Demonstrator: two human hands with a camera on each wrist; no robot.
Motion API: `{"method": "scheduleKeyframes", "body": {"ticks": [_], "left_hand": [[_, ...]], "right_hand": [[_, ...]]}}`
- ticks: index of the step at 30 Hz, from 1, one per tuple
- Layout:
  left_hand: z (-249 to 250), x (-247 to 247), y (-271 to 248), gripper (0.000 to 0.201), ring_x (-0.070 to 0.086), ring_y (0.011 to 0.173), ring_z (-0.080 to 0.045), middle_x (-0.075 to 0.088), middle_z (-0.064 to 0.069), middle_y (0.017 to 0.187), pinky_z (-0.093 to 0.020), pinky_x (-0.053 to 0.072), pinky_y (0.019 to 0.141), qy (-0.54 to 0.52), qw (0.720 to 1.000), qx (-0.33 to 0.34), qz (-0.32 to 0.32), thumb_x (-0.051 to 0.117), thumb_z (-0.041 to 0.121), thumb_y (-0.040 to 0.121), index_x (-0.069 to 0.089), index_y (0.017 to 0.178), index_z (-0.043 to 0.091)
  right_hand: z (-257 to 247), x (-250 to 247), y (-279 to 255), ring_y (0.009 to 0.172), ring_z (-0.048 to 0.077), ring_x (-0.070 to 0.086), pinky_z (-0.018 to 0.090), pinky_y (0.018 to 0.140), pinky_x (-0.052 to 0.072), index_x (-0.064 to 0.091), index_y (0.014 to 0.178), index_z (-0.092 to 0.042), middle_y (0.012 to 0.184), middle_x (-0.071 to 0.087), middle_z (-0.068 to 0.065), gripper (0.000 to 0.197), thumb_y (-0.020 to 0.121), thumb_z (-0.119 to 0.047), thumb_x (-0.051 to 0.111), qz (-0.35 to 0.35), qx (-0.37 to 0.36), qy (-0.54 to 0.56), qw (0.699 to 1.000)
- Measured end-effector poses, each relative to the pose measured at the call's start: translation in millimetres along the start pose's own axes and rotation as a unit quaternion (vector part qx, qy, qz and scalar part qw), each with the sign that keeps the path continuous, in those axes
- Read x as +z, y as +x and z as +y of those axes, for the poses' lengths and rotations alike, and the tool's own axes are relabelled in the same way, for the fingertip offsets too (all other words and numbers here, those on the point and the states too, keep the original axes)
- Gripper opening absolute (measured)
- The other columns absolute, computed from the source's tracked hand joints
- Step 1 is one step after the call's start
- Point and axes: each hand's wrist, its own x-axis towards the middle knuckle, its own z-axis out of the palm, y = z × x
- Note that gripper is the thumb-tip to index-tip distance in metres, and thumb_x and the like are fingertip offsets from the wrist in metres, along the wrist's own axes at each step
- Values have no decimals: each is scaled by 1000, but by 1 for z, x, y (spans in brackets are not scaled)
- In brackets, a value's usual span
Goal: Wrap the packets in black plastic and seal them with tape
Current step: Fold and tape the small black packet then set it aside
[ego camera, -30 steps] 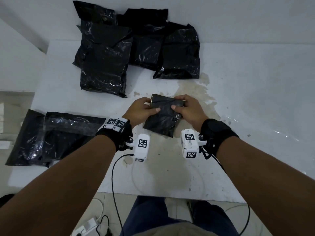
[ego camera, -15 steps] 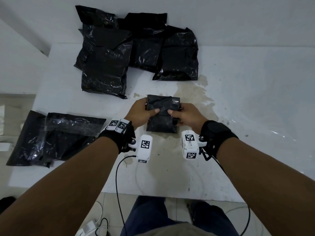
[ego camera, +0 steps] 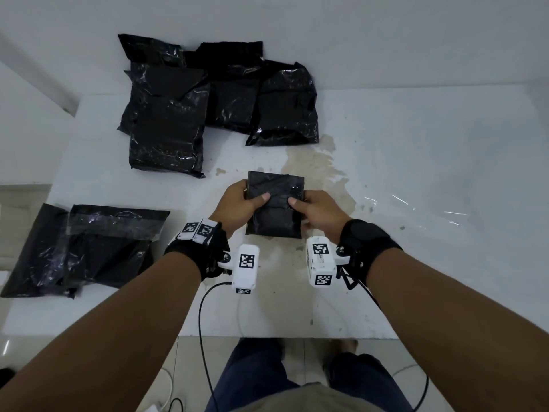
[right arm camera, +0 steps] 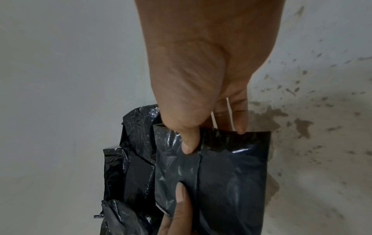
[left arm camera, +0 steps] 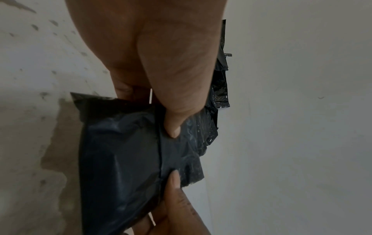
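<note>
- A person stands at a white worktop, seen from above, both forearms reaching forward.
- The left hand and right hand each grip one side of a small packet already wrapped in black plastic, thumbs pressed on its upper face, fingers curled underneath.
- The small packet is held just above the worktop, over a brownish stain, near the front middle.
- The wrist views show a fold line down the wrap between the two thumbs, and glossy film near the right thumb that may be tape; I cannot tell for sure.
- Judgement: the step in hand looks like smoothing or checking the closed wrap.
- Judgement: the next move calls for pressing any loose flap flat, then setting the packet with the finished ones.
- No roll of tape is in view.
- A pile of wrapped black bundles lies at the far side of the worktop, overlapping one another.
- A larger black bundle with a clear tape strip lies at the left edge.
- What each wrap contains is hidden.
</note>
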Motion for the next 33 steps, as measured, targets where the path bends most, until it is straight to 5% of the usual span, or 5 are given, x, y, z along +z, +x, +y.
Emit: {"method": "scheduleKeyframes", "body": {"ticks": [14, 18, 24, 33], "left_hand": [[18, 33, -34, 31, 69, 101, -17, 71, -8, 113, -30, 58, 85, 23, 999, 29, -11, 68, 10, 92, 61, 121, 4], [16, 36, -37, 30, 70, 101, -23, 72, -10, 110, -42, 57, 92, 33, 999, 23, -9, 70, 7, 89, 62, 118, 1], [5, 34, -36, 21, 67, 97, -23, 72, -5, 103, -44, 56, 91, 129, 991, 20, 27, 74, 14, 86, 68, 105, 9], [-23, 32, -32, 20, 67, 95, -31, 72, -11, 100, -47, 55, 91, 215, 973, -56, 59, 74, 19, 83, 71, 98, 6]], "right_hand": [[11, -30, -42, 86, 17, 63, 24, 60, 47, 66, 106, -13, 96, 67, 1, 16, 97, -25, 61, 20, -29, -31, 999], [12, -34, -47, 84, 16, 63, 24, 60, 47, 66, 109, -12, 93, 67, -1, 18, 97, -25, 61, 27, -29, -32, 999], [15, -32, -51, 84, 19, 63, 25, 59, 51, 61, 114, -7, 98, 65, 5, 27, 96, -27, 63, 26, -5, -77, 997], [29, -30, -57, 76, 19, 65, 28, 61, 54, 57, 113, -16, 94, 64, 4, 26, 92, -30, 67, 37, 12, -146, 989]]}}
